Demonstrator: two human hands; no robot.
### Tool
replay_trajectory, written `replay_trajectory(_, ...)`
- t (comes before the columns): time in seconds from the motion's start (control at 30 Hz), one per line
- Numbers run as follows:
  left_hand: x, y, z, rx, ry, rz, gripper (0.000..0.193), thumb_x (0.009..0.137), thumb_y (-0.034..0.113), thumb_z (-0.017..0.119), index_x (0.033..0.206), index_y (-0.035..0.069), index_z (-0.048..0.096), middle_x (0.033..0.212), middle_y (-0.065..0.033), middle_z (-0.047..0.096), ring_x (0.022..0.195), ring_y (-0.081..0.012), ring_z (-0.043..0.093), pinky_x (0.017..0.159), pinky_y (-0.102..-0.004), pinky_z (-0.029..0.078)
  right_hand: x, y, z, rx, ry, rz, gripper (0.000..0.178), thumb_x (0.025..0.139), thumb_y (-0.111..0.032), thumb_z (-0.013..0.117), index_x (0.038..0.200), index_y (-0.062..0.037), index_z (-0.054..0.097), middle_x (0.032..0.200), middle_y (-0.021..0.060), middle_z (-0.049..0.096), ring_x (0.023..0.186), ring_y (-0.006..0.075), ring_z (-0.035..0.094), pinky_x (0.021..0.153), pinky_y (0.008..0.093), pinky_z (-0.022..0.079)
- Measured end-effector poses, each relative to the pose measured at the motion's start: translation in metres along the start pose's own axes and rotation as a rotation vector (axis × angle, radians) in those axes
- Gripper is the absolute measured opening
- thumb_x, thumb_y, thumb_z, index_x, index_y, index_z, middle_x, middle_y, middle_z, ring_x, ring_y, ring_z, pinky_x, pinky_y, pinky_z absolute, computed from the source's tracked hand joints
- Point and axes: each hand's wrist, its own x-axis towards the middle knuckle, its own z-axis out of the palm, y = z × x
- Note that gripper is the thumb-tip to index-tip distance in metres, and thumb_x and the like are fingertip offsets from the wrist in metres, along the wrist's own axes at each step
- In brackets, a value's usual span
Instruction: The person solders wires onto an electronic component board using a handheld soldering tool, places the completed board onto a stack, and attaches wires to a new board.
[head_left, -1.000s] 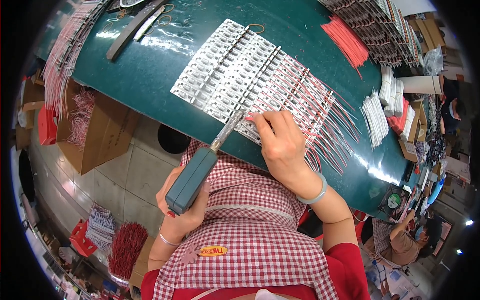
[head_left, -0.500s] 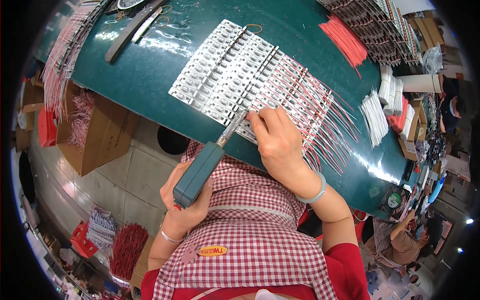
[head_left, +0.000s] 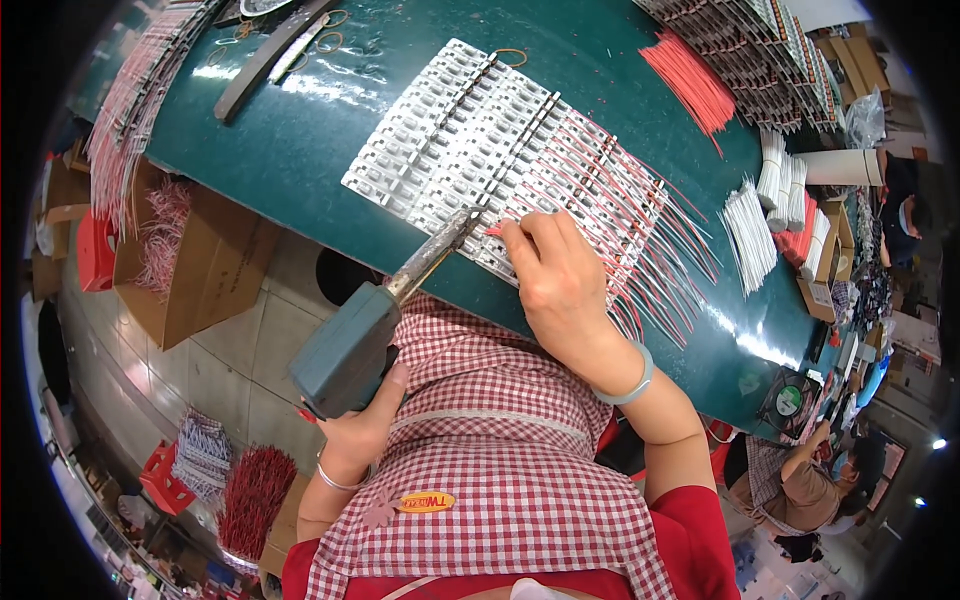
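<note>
My left hand (head_left: 362,422) is wrapped round the handle of a grey-green soldering gun (head_left: 345,345). The gun's metal barrel slants up to the right, and its tip is at the near edge of a panel of white circuit boards (head_left: 430,125). Close beside that tip, my right hand (head_left: 562,290) rests over the panel, thumb and forefinger pinching a red wire (head_left: 494,231); most of the wire is hidden by the fingers. Red and white wires (head_left: 640,225) fan out from the panel's right part, past my right hand.
Loose red wires (head_left: 690,80) and white wire bundles (head_left: 747,235) lie on the green table to the right. Stacked wired boards (head_left: 755,60) stand at the back right. A small fan (head_left: 788,400) sits at the right edge. Left of the table is a cardboard box (head_left: 205,265) of wires.
The soldering gun's body has swung left and down with my left hand, and its tip has shifted slightly left and up. My right hand has barely moved.
</note>
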Motion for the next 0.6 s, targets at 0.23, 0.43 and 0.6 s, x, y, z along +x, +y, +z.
replay_trajectory(0.23, 0.013, 0.004, 0.007, 0.331, -0.125, 0.299, 0.024, 0.078, -0.002, 0.077, 0.1, -0.004, 0.07, 0.092, -0.0125, 0.07, 0.078, -0.0188, 0.069, 0.069, -0.028, 0.054, -0.002, 0.001, 0.001, -0.006, 0.046, 0.002, 0.028, 0.074, 0.0, 0.065, 0.101, 0.0042, 0.067, 0.089, 0.0098, 0.056, 0.08, 0.0242, 0.057, 0.063, 0.0342, 0.049)
replay_trajectory(0.43, 0.021, 0.008, 0.015, 0.351, -0.187, 0.344, 0.019, 0.076, -0.006, 0.073, 0.094, -0.006, 0.067, 0.09, -0.0134, 0.067, 0.073, -0.0206, 0.066, 0.066, -0.0294, 0.053, -0.001, 0.001, 0.002, -0.031, 0.052, -0.021, 0.025, 0.074, -0.003, 0.064, 0.098, 0.0057, 0.067, 0.089, 0.0098, 0.056, 0.081, 0.0232, 0.056, 0.063, 0.0329, 0.049)
replay_trajectory(0.6, 0.021, 0.009, 0.014, 0.433, -0.185, 0.393, 0.018, 0.077, -0.006, 0.073, 0.093, -0.005, 0.067, 0.09, -0.0125, 0.066, 0.074, -0.0198, 0.066, 0.067, -0.029, 0.052, -0.001, 0.0, 0.001, -0.01, 0.029, 0.009, 0.03, 0.074, 0.001, 0.064, 0.104, 0.0032, 0.067, 0.091, 0.0092, 0.058, 0.08, 0.0245, 0.057, 0.063, 0.0346, 0.05)
